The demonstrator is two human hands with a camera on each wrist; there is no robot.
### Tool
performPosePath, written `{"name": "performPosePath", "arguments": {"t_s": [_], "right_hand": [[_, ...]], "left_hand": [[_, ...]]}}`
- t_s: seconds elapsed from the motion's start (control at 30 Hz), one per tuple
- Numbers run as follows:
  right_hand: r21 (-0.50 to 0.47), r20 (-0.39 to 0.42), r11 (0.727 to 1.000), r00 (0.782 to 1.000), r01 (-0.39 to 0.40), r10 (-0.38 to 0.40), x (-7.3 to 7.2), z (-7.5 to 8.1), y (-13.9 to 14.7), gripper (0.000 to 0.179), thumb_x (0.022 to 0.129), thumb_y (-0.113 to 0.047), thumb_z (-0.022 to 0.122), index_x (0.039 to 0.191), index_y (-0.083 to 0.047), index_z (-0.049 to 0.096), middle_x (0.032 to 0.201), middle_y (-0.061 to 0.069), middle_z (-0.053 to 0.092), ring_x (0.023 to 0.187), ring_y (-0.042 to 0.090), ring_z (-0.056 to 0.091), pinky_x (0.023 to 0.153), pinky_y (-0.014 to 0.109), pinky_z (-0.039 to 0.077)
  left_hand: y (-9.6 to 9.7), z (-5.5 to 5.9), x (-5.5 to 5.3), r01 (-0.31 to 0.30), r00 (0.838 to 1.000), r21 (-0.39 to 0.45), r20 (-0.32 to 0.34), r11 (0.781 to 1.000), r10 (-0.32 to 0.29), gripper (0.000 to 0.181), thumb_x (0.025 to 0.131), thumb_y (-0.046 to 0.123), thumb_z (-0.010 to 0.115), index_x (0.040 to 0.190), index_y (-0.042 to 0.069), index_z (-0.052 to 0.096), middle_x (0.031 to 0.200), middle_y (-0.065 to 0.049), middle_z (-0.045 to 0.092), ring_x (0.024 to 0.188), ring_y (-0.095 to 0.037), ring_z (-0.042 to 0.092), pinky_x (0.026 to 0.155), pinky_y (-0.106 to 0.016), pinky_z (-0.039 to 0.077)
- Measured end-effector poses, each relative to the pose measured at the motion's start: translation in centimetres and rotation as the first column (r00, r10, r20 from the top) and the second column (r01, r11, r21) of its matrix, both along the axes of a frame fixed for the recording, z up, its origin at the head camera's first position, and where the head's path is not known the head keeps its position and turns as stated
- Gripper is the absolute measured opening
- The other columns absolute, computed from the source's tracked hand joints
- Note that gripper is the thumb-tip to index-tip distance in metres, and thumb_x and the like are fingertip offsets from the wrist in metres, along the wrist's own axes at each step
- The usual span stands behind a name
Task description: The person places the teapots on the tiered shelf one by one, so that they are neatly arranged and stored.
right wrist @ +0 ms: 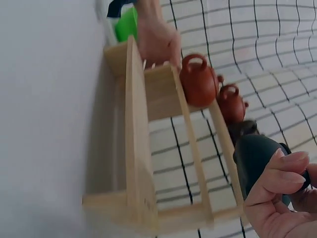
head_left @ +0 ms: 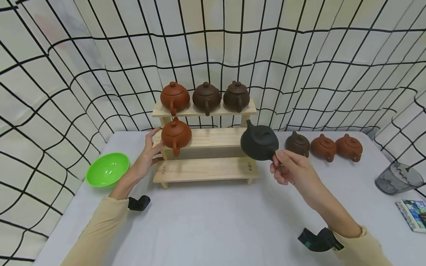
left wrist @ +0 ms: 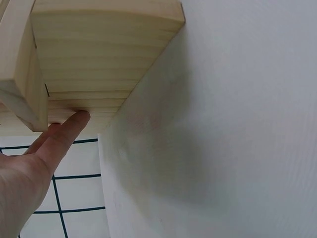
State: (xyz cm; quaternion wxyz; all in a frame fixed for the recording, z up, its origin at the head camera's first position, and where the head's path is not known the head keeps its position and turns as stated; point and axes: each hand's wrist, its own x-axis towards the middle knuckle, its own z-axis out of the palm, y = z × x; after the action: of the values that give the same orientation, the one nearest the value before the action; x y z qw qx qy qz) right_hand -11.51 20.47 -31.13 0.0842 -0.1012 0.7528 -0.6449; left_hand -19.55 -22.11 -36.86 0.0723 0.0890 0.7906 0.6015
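Observation:
In the head view, a three-step wooden shelf stands mid-table. My left hand rests on its left end, fingers fairly straight against the wood; the left wrist view shows fingertips touching the wood. With thumb and fingers, my right hand pinches the handle of a black teapot, held in the air before the middle step's right end, spout up and away. A reddish-brown teapot sits at the middle step's left end, near my left hand. On the top step are an orange-brown teapot and two dark brown teapots.
Right of the shelf, a dark brown teapot and two reddish teapots line the table's back. A green bowl lies at left. A grey see-through cup and a colourful book are at far right. Black netting hangs behind.

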Motion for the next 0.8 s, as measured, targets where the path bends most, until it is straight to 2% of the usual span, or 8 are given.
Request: {"name": "performPosePath", "arguments": {"t_s": [0.17,0.3,0.57,0.8], "right_hand": [[-0.054,0.035,0.995,0.996,-0.086,0.087,0.5,0.7,-2.4,0.031,0.114,-0.025,0.047,0.098,0.001,0.055,0.088,0.011,0.062,0.067,0.014,0.052,0.062,0.026,0.045],[-0.084,0.05,0.99,0.991,-0.117,0.121,0.1,0.7,-4.3,0.031,0.113,-0.023,0.047,0.096,0.002,0.055,0.087,0.012,0.063,0.064,0.014,0.051,0.061,0.026,0.044],[-0.11,0.073,0.988,0.99,-0.108,0.116,-1.8,-0.6,-7.5,0.03,0.113,-0.021,0.048,0.093,0.0,0.055,0.083,0.011,0.063,0.063,0.013,0.05,0.059,0.024,0.042],[-0.073,0.044,0.996,0.997,-0.055,0.058,-3.6,-0.9,-8.9,0.032,0.113,-0.021,0.047,0.092,0.001,0.055,0.079,0.006,0.061,0.061,0.012,0.049,0.057,0.024,0.04]], "left_hand": [[-0.1,0.0,0.0,0.005,1.0,0.01,0.001,1.0,-0.005,0.073,0.109,0.039,0.035,0.165,0.022,-0.008,0.168,-0.024,-0.003,0.148,-0.052,0.021,0.117,-0.071,0.02],[-0.1,-0.2,-0.1,0.006,1.0,0.011,-0.014,1.0,-0.006,0.072,0.109,0.038,0.035,0.165,0.02,-0.008,0.169,-0.023,-0.008,0.15,-0.051,0.016,0.116,-0.073,0.02],[-0.1,-0.5,0.1,0.01,1.0,-0.011,-0.022,1.0,-0.01,0.073,0.109,0.038,0.034,0.165,0.021,-0.009,0.17,-0.019,-0.012,0.152,-0.052,0.012,0.115,-0.075,0.02],[-0.1,-0.2,0.0,0.006,1.0,0.016,-0.008,1.0,-0.006,0.072,0.109,0.038,0.035,0.165,0.022,-0.007,0.169,-0.022,-0.006,0.15,-0.05,0.018,0.117,-0.072,0.02]]}}
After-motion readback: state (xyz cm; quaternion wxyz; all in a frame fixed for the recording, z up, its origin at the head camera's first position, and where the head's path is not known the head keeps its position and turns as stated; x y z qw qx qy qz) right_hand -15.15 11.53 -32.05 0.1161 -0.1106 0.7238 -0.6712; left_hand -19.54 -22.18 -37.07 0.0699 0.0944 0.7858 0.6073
